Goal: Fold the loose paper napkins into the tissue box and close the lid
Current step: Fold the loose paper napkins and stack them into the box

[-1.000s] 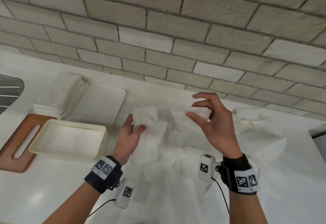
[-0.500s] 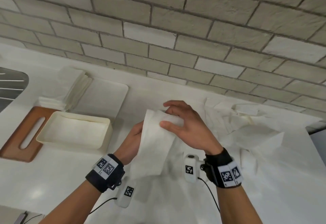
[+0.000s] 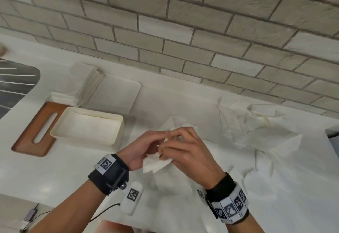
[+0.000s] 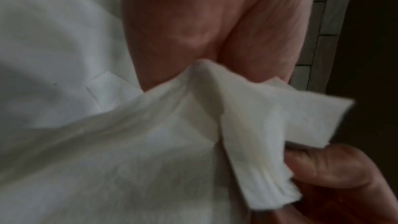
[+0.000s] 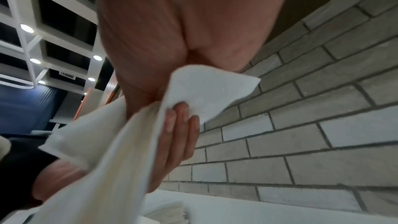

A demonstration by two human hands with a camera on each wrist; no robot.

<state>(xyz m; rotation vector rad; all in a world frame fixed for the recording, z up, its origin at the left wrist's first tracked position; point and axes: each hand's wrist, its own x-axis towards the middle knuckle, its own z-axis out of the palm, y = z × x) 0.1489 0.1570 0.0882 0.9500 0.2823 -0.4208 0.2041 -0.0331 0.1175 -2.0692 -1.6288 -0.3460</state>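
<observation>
A white paper napkin is folded small between both hands above the white counter. My left hand grips it from the left and my right hand pinches it from the right; the fingers meet over it. In the left wrist view the napkin bends between thumb and fingers. In the right wrist view the napkin pokes out past the left hand's fingers. The open cream tissue box, with napkins inside, stands left of the hands. Its brown slotted lid lies flat beside it.
A heap of loose napkins spreads over the counter at the right. A stack of folded napkins and a white tray sit behind the box. A brick wall runs along the back. A dark sink is at far left.
The napkin, held spread wide a second ago, has been folded over and gathered small between both hands, which have come together and moved nearer to me.
</observation>
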